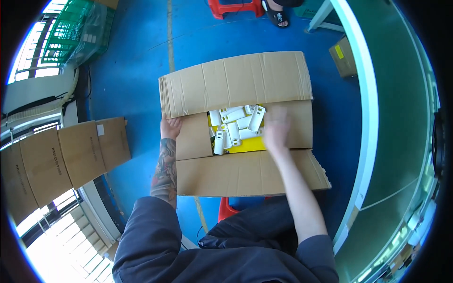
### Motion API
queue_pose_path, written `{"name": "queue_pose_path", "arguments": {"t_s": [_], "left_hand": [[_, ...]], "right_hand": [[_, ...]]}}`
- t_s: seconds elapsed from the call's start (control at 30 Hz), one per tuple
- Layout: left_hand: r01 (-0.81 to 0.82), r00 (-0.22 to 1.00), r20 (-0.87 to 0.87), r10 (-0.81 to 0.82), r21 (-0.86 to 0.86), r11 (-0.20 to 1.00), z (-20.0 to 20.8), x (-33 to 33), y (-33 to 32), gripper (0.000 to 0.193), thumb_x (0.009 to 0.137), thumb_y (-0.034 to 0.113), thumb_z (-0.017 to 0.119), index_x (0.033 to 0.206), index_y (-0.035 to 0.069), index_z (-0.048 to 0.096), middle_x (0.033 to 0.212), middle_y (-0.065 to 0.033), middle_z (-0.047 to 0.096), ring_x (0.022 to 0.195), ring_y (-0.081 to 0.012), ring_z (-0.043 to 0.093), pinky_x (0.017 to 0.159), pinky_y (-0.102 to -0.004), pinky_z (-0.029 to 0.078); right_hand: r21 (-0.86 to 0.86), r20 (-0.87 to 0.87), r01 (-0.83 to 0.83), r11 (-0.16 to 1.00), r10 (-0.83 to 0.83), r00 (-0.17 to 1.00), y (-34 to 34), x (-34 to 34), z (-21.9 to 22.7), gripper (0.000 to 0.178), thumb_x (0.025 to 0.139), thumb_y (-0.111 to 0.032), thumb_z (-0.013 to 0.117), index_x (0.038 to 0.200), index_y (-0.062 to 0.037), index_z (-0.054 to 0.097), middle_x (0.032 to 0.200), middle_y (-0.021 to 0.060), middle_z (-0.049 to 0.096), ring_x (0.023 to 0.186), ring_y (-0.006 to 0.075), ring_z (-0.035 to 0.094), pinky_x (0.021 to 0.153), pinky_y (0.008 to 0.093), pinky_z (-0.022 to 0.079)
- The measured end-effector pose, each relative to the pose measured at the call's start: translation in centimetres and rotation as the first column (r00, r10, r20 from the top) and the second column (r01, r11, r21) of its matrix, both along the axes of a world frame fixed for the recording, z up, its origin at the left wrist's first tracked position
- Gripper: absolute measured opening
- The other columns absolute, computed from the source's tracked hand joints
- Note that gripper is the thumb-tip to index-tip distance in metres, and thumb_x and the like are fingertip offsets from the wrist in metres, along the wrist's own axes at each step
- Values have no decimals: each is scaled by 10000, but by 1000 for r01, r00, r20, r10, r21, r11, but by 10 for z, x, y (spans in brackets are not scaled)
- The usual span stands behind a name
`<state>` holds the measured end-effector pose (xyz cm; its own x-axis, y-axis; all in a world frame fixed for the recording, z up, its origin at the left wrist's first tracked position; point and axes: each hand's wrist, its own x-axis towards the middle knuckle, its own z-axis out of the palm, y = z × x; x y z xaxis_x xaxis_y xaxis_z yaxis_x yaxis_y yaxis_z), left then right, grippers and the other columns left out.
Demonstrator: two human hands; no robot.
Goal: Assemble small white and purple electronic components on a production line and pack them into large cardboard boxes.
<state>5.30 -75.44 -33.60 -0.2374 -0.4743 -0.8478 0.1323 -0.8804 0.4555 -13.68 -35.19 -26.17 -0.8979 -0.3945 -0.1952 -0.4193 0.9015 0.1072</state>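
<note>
A large cardboard box (236, 174) stands in front of me with its flaps spread. Through the gap in the middle I see several white plastic housings (233, 133), each elongated with small dark cutouts at one end, lying in a loose pile on something yellow (250, 145). At the box's left side, my left hand (171, 127) grips the corner of the far flap (236, 82), its fingers partly tucked beneath the edge. My right hand (277, 129) is smeared by motion over the right flap (299, 125), beside the pile; its fingers and anything in them cannot be made out.
Closed cardboard boxes (61, 155) stand in a row at the left. A green crate (78, 33) is at the far left. A light-coloured table frame (368, 118) curves along the right. Beyond the box are a red stool (236, 7), another person's foot (277, 15) and a small carton (344, 57).
</note>
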Motion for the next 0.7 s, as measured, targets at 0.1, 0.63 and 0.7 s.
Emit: {"name": "queue_pose_path", "arguments": {"t_s": [0.1,0.63,0.7], "left_hand": [[-100,990,-105,97,-15,995,14,-23,-14,668,966,457,645,1387,-22,443,1393,-245,489,1313,-348,501,1100,-438,447],[3,979,-172,-113,-538,843,128,-28,-46,325,1076,232,468,1195,-52,573,1121,-184,644,989,-242,652,949,-347,548],[-10,963,-244,-117,-463,886,131,-73,-50,380,1083,289,444,1186,-59,557,1154,-199,625,1038,-255,630,995,-376,520]], "right_hand": [[-312,312,-306,899,401,862,-126,93,26,622,869,-204,701,1443,-82,494,1554,255,368,1444,433,342,1154,585,302],[-215,639,-469,857,486,596,-211,182,-31,800,852,-301,712,1554,-348,333,1675,221,54,1509,494,45,1053,700,251],[-164,623,-466,869,458,635,-203,164,-43,777,865,-290,694,1552,-353,336,1675,223,48,1511,489,49,1058,700,243]]}}
